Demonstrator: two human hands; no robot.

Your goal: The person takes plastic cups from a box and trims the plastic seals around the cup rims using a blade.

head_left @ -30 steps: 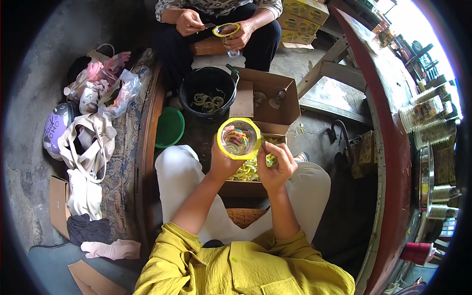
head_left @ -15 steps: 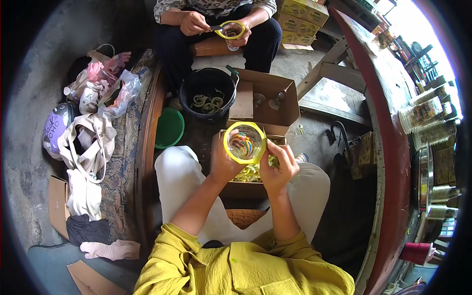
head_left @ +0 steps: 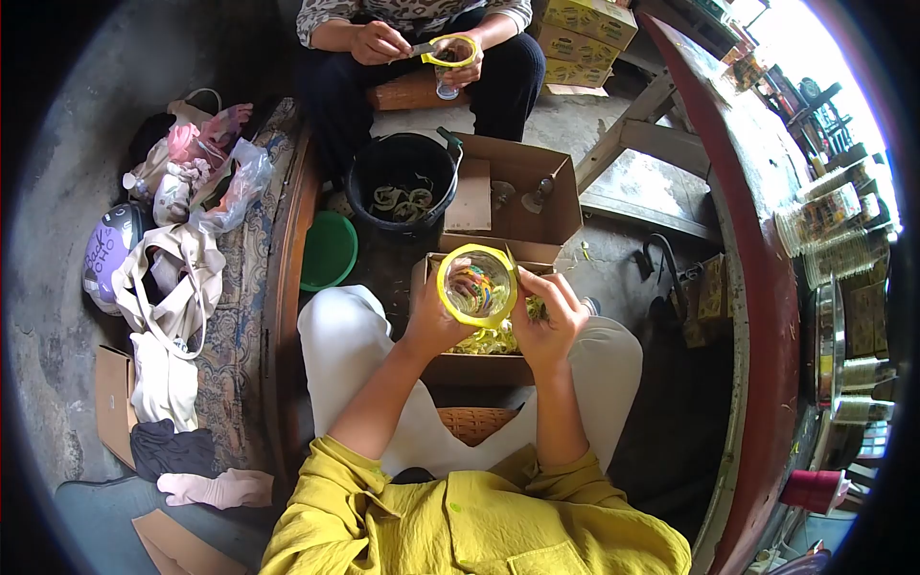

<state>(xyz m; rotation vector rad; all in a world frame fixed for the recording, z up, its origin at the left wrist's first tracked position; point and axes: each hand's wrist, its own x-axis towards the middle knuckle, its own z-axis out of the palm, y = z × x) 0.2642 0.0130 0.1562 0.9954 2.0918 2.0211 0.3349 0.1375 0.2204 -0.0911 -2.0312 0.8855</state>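
My left hand is wrapped round a clear glass cup with a yellow band about its mouth. The mouth faces up towards me, and coloured shapes show through the glass. At the right side of the rim, my right hand pinches a thin, dark, blade-like tool. Its handle is hidden by the fingers. Below both hands, a cardboard box holds yellow-green strips.
Opposite, a person's hands hold a knife and another yellow-rimmed glass. Between us stand a black bucket with strips inside, a green basin and an open carton with glassware. A red-edged table runs along the right.
The cup in my left hand has turned slightly, and its mouth looks wider. My right fingers have shifted at the rim. The other person's glass now shows more of its side.
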